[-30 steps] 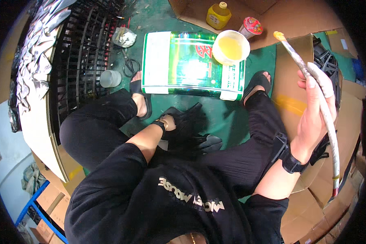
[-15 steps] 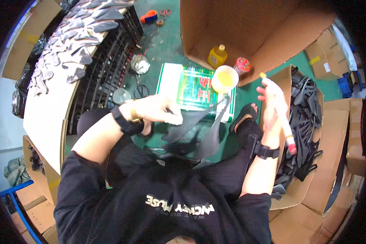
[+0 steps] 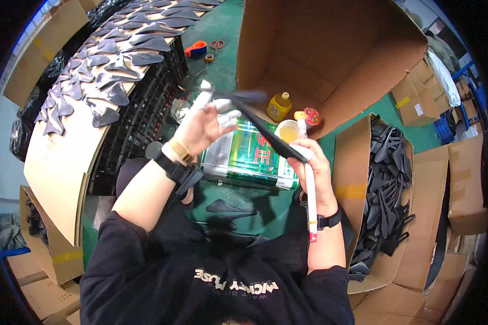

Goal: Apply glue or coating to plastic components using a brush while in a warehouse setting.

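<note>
I find the black piece (image 3: 271, 140) raised over the green tin (image 3: 234, 154); the right hand (image 3: 310, 157) pinches its near end and also grips the brush (image 3: 310, 197); the left hand (image 3: 200, 127) has fingers spread above the tin, contact with the piece undeterminable; step in hand, I judge: positioning for brushing; next move calls for steady left-hand support; far end blurred; the cup (image 3: 287, 132) on the tin partly hidden.

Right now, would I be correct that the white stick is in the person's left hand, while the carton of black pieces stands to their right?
Not quite: the head view shows the stick in the right hand; the carton of black pieces stands to the person's right.
</note>
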Motion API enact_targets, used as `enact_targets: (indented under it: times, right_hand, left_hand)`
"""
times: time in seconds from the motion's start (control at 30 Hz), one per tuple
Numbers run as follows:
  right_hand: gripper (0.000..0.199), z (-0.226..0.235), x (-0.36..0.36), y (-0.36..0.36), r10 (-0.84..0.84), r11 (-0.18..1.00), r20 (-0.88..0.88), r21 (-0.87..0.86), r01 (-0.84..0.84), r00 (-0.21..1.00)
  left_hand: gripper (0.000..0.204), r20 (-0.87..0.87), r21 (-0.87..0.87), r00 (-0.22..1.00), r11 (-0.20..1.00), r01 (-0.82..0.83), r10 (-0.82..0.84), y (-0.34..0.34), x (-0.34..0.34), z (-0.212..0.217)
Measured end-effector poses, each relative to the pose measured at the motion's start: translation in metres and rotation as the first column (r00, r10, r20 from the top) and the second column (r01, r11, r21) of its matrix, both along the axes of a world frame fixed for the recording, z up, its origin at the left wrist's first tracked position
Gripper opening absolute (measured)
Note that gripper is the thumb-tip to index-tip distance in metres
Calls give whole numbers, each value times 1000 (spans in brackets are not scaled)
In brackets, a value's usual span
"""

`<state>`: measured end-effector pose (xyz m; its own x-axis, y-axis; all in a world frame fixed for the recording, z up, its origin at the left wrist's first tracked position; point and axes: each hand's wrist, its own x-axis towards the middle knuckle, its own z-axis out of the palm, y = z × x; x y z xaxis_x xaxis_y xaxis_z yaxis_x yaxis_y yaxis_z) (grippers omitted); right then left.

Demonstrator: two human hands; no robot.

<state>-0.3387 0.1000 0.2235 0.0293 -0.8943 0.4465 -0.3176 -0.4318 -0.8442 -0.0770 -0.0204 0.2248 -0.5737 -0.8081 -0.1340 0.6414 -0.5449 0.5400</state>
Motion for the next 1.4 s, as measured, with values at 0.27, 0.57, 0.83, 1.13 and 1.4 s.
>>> enact_targets:
  times: [0.27, 0.57, 0.83, 1.13, 1.4]
  right_hand:
    - [38, -1, -33, -8, -123, 979, -408, 99, 178, 905]
    - [68, 17, 2, -41, -270, 960, -465, -69, 270, 843]
    - [46, 16, -4, -41, -293, 952, -367, -30, 303, 883]
    - [30, 0, -6, -48, -338, 933, -246, 41, 358, 909]
    - [41, -38, -64, -70, -398, 795, -51, 479, 372, 916]
  left_hand:
    - [58, 68, -157, 996, 987, -41, 52, -40, 13, 36]
    - [55, 761, -623, 465, 709, 331, 452, 12, -56, -12]
    - [37, 565, -547, 817, 794, 265, 117, 6, -66, -20]
    - [65, 767, -639, 439, 618, 459, 468, 8, -69, -19]
    - [37, 746, -543, 119, 496, 678, 655, 2, -57, -28]
